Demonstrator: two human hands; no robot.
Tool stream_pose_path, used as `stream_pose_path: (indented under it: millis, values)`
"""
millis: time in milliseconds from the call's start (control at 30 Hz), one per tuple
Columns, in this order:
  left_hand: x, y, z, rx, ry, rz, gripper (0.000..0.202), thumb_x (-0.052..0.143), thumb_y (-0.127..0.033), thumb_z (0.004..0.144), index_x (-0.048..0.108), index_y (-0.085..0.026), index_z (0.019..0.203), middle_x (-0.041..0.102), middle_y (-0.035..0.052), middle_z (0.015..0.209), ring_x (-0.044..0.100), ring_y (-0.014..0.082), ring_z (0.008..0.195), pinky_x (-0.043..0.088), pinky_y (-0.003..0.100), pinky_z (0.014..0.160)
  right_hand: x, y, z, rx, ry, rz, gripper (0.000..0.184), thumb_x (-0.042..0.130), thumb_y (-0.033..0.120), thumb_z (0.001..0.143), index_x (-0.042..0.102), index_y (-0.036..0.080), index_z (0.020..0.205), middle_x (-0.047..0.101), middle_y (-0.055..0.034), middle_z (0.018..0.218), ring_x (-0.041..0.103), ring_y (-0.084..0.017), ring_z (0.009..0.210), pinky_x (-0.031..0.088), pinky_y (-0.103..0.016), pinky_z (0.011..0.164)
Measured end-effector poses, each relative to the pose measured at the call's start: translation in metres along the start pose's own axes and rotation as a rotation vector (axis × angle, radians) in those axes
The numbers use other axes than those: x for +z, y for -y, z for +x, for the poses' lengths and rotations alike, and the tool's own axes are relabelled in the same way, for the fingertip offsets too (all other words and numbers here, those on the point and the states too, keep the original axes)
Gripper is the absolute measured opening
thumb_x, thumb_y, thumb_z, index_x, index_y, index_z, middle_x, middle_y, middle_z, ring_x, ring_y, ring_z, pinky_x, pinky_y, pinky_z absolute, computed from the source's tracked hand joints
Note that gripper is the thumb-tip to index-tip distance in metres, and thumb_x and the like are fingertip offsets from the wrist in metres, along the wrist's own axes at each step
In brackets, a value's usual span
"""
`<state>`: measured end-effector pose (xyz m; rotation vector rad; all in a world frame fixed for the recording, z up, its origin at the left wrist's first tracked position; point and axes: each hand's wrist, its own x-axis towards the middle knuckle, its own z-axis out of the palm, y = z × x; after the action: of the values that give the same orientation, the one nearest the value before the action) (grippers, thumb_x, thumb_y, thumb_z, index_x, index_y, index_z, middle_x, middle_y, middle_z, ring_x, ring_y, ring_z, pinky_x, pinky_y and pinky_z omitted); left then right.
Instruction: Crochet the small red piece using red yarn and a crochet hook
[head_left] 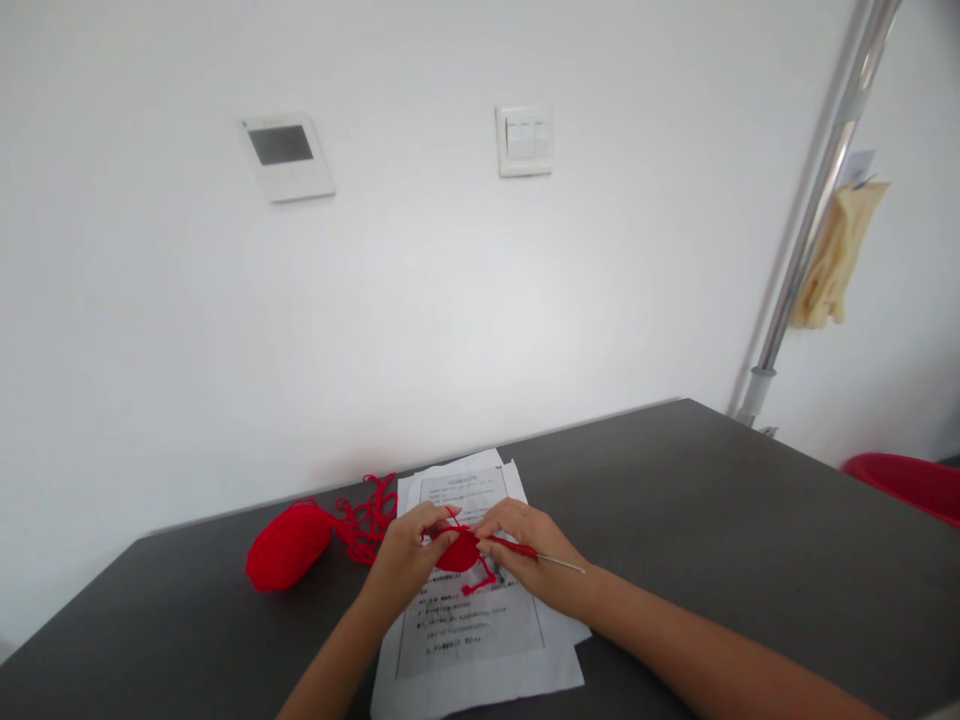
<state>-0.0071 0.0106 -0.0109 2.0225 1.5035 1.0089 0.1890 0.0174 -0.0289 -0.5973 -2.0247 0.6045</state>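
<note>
My left hand point(407, 560) is closed, pinching a small red crocheted piece point(457, 552) with a strand of red yarn over its fingers. My right hand point(534, 566) is closed round a crochet hook point(551, 558) with a red grip and a metal shaft that sticks out to the right. The hook's tip is at the crocheted piece. Both hands hover over printed paper sheets point(480, 650). A red yarn ball point(287, 545) lies to the left, with loose yarn loops point(367, 520) trailing toward my left hand.
The dark grey table point(712, 540) stands against a white wall bearing a control panel point(287, 155) and a light switch point(524, 140). A metal pole point(814, 215) rises at the right with yellowish gloves point(832, 255) hanging. A red tub point(911, 482) sits beyond the table's right edge.
</note>
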Motion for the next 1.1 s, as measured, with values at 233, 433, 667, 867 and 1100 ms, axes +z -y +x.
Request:
stream_pose_path:
  millis: [233, 433, 667, 867, 1100]
  values:
    - [-0.003, 0.004, 0.001, 0.047, 0.057, 0.021, 0.019, 0.057, -0.021, 0.072, 0.071, -0.020, 0.084, 0.062, 0.0021, 0.068, 0.057, 0.0159, 0.067, 0.043, 0.027, 0.066, -0.009, 0.007, 0.004, 0.139, 0.048, 0.044, 0.008, 0.057, 0.020, 0.082, 0.065, 0.018, 0.079, 0.064, -0.0024, 0.077, 0.059, -0.014, 0.075, 0.046, -0.025, 0.070]
    - [-0.008, 0.001, 0.001, -0.024, 0.098, -0.104, 0.012, 0.061, -0.025, 0.071, 0.071, -0.019, 0.069, 0.064, 0.0042, 0.072, 0.058, 0.0175, 0.072, 0.043, 0.028, 0.069, -0.012, 0.006, 0.007, 0.279, 0.027, 0.247, 0.013, 0.062, 0.027, 0.079, 0.066, 0.015, 0.074, 0.062, -0.0017, 0.068, 0.057, -0.013, 0.064, 0.044, -0.023, 0.059]
    - [-0.004, -0.001, -0.003, -0.308, 0.298, -0.646, 0.020, 0.074, -0.027, 0.060, 0.071, -0.016, 0.076, 0.066, 0.0014, 0.066, 0.057, 0.0131, 0.060, 0.042, 0.025, 0.061, -0.009, 0.007, 0.004, 0.167, 0.000, 0.342, 0.015, 0.062, 0.029, 0.080, 0.067, 0.016, 0.080, 0.066, -0.0050, 0.078, 0.061, -0.014, 0.072, 0.049, -0.027, 0.066]
    - [0.001, -0.001, -0.009, -0.396, 0.351, -0.858, 0.021, 0.078, -0.022, 0.054, 0.071, -0.016, 0.073, 0.069, 0.0022, 0.066, 0.059, 0.0125, 0.058, 0.043, 0.025, 0.062, -0.010, 0.006, 0.005, -0.254, 0.081, 0.134, 0.007, 0.056, 0.022, 0.085, 0.061, 0.019, 0.088, 0.068, -0.0077, 0.095, 0.060, -0.017, 0.095, 0.047, -0.034, 0.088]
    - [-0.007, -0.002, -0.004, -0.217, 0.319, -0.501, 0.017, 0.067, -0.032, 0.068, 0.071, -0.017, 0.074, 0.069, 0.0047, 0.074, 0.061, 0.0179, 0.071, 0.046, 0.029, 0.068, -0.012, 0.003, 0.004, -0.189, 0.141, 0.076, 0.010, 0.051, 0.023, 0.088, 0.059, 0.019, 0.093, 0.067, -0.0068, 0.100, 0.061, -0.015, 0.097, 0.048, -0.030, 0.086]
